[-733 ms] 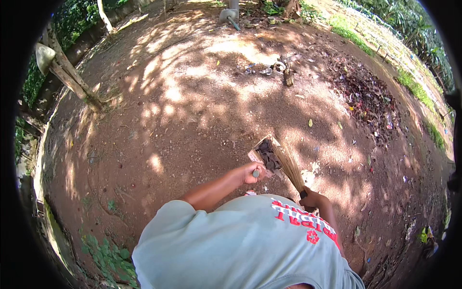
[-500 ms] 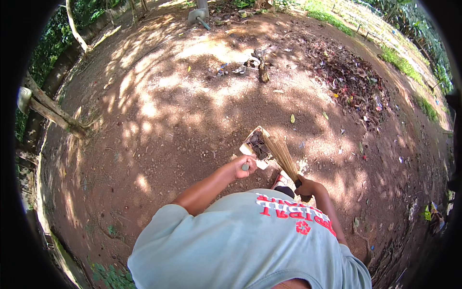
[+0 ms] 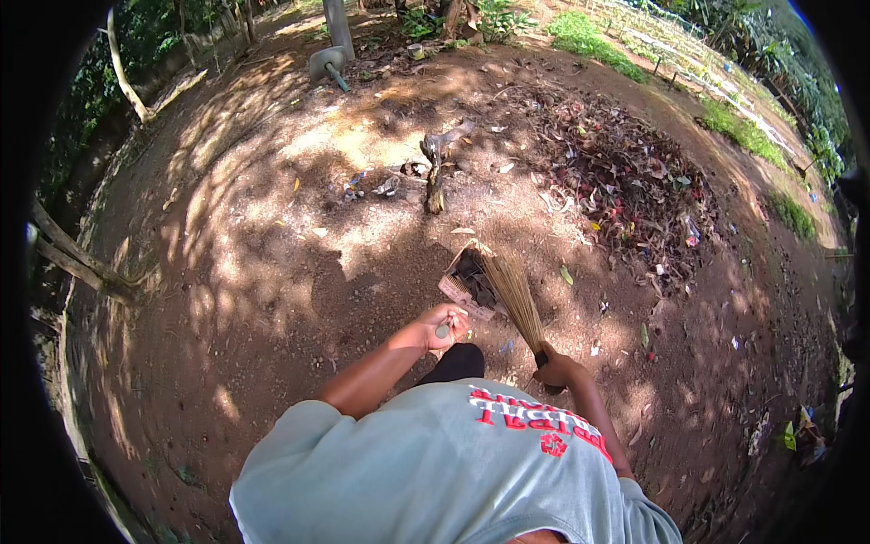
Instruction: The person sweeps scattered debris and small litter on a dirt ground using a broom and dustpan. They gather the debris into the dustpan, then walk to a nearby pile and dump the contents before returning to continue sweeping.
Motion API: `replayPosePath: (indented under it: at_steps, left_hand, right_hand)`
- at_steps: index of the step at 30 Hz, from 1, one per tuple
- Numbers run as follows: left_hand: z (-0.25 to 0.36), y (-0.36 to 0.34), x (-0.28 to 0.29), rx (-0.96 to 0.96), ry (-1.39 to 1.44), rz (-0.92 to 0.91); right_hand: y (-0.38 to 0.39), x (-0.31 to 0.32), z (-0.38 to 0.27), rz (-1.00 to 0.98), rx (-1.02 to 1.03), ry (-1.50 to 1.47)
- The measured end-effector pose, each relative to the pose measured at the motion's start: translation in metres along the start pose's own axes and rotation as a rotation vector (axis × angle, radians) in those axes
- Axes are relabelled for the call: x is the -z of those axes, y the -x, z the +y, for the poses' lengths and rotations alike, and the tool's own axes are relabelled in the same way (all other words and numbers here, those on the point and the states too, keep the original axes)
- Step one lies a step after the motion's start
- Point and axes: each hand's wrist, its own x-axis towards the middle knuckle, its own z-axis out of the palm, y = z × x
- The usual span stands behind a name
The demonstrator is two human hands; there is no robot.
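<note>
My left hand [image 3: 441, 326] is closed round the grey-ended handle of a pale dustpan [image 3: 466, 297], held out in front of me. Dark dry leaves [image 3: 473, 272] lie in the pan. In my right hand [image 3: 560, 370] is the dark grip of a stick broom [image 3: 512, 292] made of thin tan bristles. The bristle ends rest against the right side of the pan's mouth and partly cover it. Both tools are over brown soil; whether the pan touches it, I cannot tell.
A heap of dry leaves and litter [image 3: 625, 181] spreads ahead to the right. A piece of wood [image 3: 435, 177] lies straight ahead, with scraps beside it. A grey shovel-like tool [image 3: 328, 63] stands by a post [image 3: 338, 25]. Leaning trunks [image 3: 82, 258] stand at left.
I have moved forward: the wood and the leaf heap are nearer. The dustpan and broom have travelled along with my hands, still together. The shoe seen before is now hidden.
</note>
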Motion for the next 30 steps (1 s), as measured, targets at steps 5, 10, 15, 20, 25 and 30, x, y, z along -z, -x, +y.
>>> replayPosePath:
  at_steps: [5,10,15,20,25,30]
  left_hand:
    - [0.069,-0.142,-0.106,0.021,-0.008,-0.067]
    - [0.159,-0.298,-0.214,0.068,-0.141,-0.173]
    - [0.217,-0.436,-0.360,0.074,-0.168,-0.199]
    - [0.250,-0.556,-0.489,0.010,-0.494,-0.047]
    - [0.266,-0.683,-0.569,-0.221,-0.942,-0.068]
    - [0.300,-0.867,-0.620,-0.347,-1.245,0.061]
  right_hand:
    - [-0.081,0.106,0.048,0.069,-0.031,-0.196]
    - [-0.185,0.227,0.077,0.267,-0.042,-0.227]
    - [-0.265,0.380,0.110,0.391,-0.088,-0.318]
    - [-0.337,0.497,0.158,0.549,0.013,-0.678]
    - [-0.427,0.601,0.208,0.715,0.367,-1.139]
    - [-0.510,0.727,0.295,0.692,0.629,-1.359]
